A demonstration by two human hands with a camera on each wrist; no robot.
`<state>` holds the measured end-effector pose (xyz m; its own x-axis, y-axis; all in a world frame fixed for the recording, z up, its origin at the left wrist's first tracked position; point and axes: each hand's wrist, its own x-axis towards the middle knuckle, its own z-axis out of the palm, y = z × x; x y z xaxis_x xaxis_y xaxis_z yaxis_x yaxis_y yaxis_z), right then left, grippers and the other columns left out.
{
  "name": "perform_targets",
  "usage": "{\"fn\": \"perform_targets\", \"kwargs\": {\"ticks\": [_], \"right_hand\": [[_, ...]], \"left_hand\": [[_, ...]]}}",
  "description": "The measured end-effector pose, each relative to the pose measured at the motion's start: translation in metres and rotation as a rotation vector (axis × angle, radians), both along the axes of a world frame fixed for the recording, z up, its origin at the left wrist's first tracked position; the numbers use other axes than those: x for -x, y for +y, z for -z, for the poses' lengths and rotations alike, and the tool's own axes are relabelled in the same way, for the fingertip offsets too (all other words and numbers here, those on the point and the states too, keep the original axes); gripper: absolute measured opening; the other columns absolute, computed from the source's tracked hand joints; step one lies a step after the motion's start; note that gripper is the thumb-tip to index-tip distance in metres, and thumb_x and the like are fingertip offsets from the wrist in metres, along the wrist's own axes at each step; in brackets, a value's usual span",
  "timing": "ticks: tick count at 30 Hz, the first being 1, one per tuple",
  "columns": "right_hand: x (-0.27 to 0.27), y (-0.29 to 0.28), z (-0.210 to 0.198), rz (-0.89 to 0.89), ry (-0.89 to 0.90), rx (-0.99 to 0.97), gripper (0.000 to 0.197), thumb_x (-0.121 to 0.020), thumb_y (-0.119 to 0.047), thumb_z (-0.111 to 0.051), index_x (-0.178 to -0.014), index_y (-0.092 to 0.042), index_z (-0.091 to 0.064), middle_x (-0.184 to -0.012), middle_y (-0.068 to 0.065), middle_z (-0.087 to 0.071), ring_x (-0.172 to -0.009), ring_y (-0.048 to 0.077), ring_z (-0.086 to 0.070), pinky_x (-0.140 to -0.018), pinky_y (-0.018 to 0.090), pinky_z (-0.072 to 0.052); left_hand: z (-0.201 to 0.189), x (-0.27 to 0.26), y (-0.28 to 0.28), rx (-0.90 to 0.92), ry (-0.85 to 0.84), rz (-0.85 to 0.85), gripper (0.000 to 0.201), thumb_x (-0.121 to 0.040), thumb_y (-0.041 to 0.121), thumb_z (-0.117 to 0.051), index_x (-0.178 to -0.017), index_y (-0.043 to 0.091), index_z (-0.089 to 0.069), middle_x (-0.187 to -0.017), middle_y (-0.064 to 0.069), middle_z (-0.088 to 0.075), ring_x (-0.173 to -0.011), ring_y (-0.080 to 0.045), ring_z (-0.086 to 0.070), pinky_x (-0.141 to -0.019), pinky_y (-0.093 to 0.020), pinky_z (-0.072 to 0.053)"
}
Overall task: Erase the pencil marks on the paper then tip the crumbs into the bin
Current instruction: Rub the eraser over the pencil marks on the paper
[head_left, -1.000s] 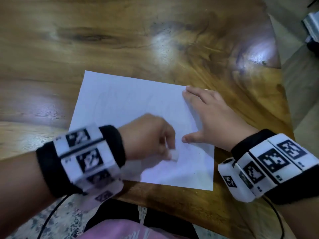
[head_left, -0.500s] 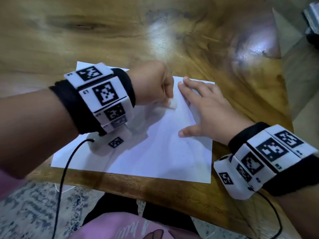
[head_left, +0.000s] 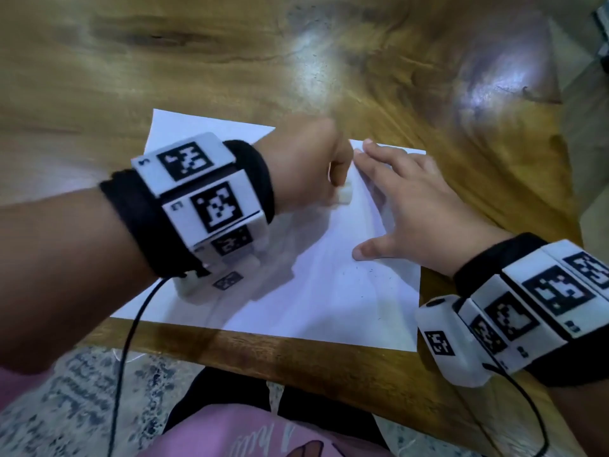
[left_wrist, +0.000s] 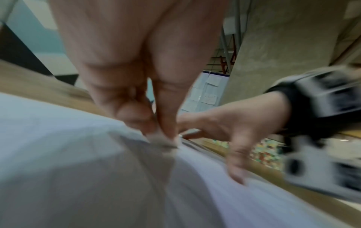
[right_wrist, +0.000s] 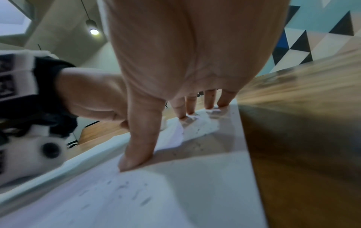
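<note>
A white sheet of paper (head_left: pixel 329 291) lies on the wooden table (head_left: pixel 296 61), its near edge close to the table's front edge. My left hand (head_left: pixel 313 169) pinches a small white eraser (head_left: pixel 344 194) and holds it down on the paper's upper middle. The left wrist view shows the eraser (left_wrist: pixel 162 141) under the fingertips. My right hand (head_left: pixel 412 206) lies flat with spread fingers on the paper's right part, thumb (right_wrist: pixel 136 154) pressing down. Dark eraser crumbs (right_wrist: pixel 134 194) are scattered on the paper near the right thumb, and the crumbs (head_left: pixel 369 270) also show in the head view.
The table's front edge (head_left: pixel 296 354) runs just below the paper, with patterned floor (head_left: pixel 66 407) and my lap in pink cloth (head_left: pixel 263 437) beyond it. Cables hang from both wrist cameras. No bin is in view.
My left hand moved the eraser from the paper's lower middle up to its upper part beside the right fingertips. The right hand stayed pressed on the paper.
</note>
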<state>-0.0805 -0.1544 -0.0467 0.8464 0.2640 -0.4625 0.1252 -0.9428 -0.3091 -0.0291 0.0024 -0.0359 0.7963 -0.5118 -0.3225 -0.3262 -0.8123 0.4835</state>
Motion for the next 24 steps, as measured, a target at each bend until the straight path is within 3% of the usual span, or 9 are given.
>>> {"fn": "perform_targets", "kwargs": {"ticks": [3,6,9,13,15,18,21,24], "right_hand": [[0.0,-0.001,0.001,0.012,-0.007,-0.009,0.119,-0.054,-0.047,-0.082,-0.147,-0.031,-0.01,-0.153,-0.02,-0.003,-0.13,0.005,-0.006,-0.11,0.024,-0.014],[0.0,0.0,0.0,0.015,-0.002,-0.008,0.12,-0.053,-0.047,-0.083,-0.147,-0.03,-0.011,-0.153,-0.019,-0.005,-0.133,0.008,-0.007,-0.109,0.025,-0.014],[-0.001,0.0,0.001,0.007,-0.011,0.01,0.122,-0.052,-0.048,-0.083,-0.148,-0.026,-0.01,-0.154,-0.016,-0.005,-0.136,0.013,-0.009,-0.108,0.023,-0.014],[0.0,-0.001,0.0,0.017,0.006,-0.012,0.121,-0.054,-0.046,-0.082,-0.148,-0.028,-0.008,-0.154,-0.019,-0.001,-0.133,0.006,-0.007,-0.102,0.017,-0.009],[0.0,-0.001,0.0,0.019,0.02,-0.019,0.121,-0.055,-0.045,-0.082,-0.148,-0.029,-0.007,-0.154,-0.02,0.0,-0.131,0.003,-0.006,-0.101,0.017,-0.008],[0.0,-0.001,0.0,0.03,0.03,-0.036,0.12,-0.056,-0.045,-0.082,-0.148,-0.03,-0.006,-0.152,-0.023,0.001,-0.126,-0.002,-0.006,-0.102,0.016,-0.009],[0.0,-0.001,0.0,0.031,0.031,-0.035,0.121,-0.056,-0.045,-0.082,-0.148,-0.03,-0.005,-0.152,-0.023,0.0,-0.127,-0.001,-0.007,-0.101,0.015,-0.008],[0.0,-0.001,-0.001,0.028,0.03,-0.032,0.12,-0.057,-0.046,-0.081,-0.148,-0.031,-0.004,-0.152,-0.023,0.001,-0.127,-0.001,-0.006,-0.102,0.016,-0.008]], "left_hand": [[-0.002,0.01,0.008,-0.058,0.129,0.149,0.009,-0.068,0.024,-0.074,-0.071,0.021,-0.067,-0.056,0.012,-0.052,-0.055,-0.007,-0.048,-0.051,-0.009,-0.034],[-0.005,-0.005,-0.003,-0.003,-0.008,-0.014,0.008,-0.069,0.021,-0.073,-0.076,0.021,-0.069,-0.061,0.005,-0.054,-0.064,-0.016,-0.052,-0.055,-0.023,-0.029],[-0.005,-0.017,-0.013,0.037,-0.101,-0.131,0.014,-0.07,0.02,-0.072,-0.082,0.012,-0.069,-0.062,0.002,-0.052,-0.072,-0.018,-0.05,-0.063,-0.022,-0.033],[0.0,0.008,-0.002,-0.019,0.035,0.08,0.005,-0.07,0.015,-0.069,-0.075,0.015,-0.067,-0.057,0.008,-0.05,-0.055,-0.012,-0.046,-0.052,-0.023,-0.033],[0.0,0.022,0.003,-0.065,0.118,0.198,0.007,-0.07,0.021,-0.071,-0.073,0.017,-0.067,-0.054,0.013,-0.047,-0.052,-0.004,-0.043,-0.052,-0.015,-0.032],[-0.005,0.011,0.001,-0.066,0.054,0.146,0.013,-0.072,0.023,-0.07,-0.083,0.016,-0.069,-0.065,0.01,-0.059,-0.063,-0.015,-0.049,-0.054,-0.025,-0.03],[-0.005,-0.014,-0.006,-0.019,-0.107,-0.021,0.011,-0.074,0.015,-0.067,-0.085,0.012,-0.068,-0.086,-0.009,-0.068,-0.078,-0.024,-0.054,-0.07,-0.027,-0.039],[-0.002,-0.005,-0.001,-0.037,-0.051,0.002,0.007,-0.074,0.011,-0.066,-0.079,0.014,-0.067,-0.072,-0.001,-0.058,-0.075,-0.023,-0.054,-0.065,-0.024,-0.036]]}}
